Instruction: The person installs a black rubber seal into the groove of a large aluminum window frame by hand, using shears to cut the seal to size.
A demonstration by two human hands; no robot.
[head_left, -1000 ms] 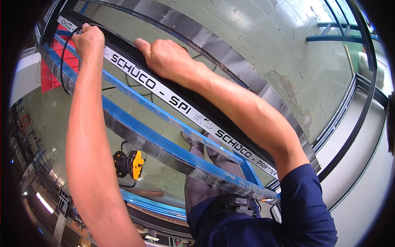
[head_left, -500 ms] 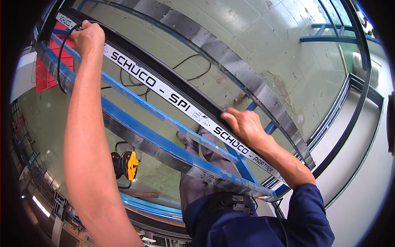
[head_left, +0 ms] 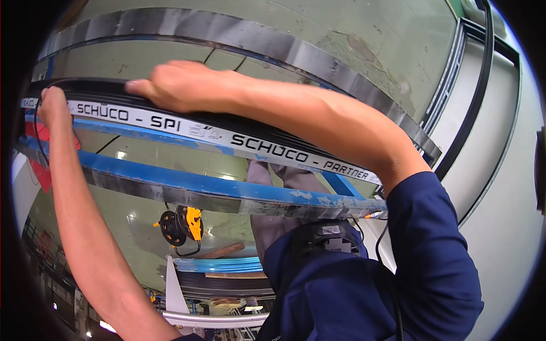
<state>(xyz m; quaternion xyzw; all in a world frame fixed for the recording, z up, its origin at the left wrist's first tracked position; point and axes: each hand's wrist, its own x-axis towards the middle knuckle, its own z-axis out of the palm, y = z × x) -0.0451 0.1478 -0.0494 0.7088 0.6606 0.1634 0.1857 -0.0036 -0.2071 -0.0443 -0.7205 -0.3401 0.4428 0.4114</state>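
Holds the profile point(head_left: 216, 135), just beyond the blue rail point(head_left: 170, 177), near its left end in a curled left hand point(head_left: 55, 106), and lays a bunched right hand point(head_left: 183, 85) on its black upper side, too turned away to tell whether pinching.

A long black profile point(head_left: 216, 120) extends both ways past the left hand point(head_left: 55, 105). Its white strip point(head_left: 149, 121) bears black lettering.

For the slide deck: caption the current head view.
Left hand and right hand at a black profile with a white SCHÜCO strip.
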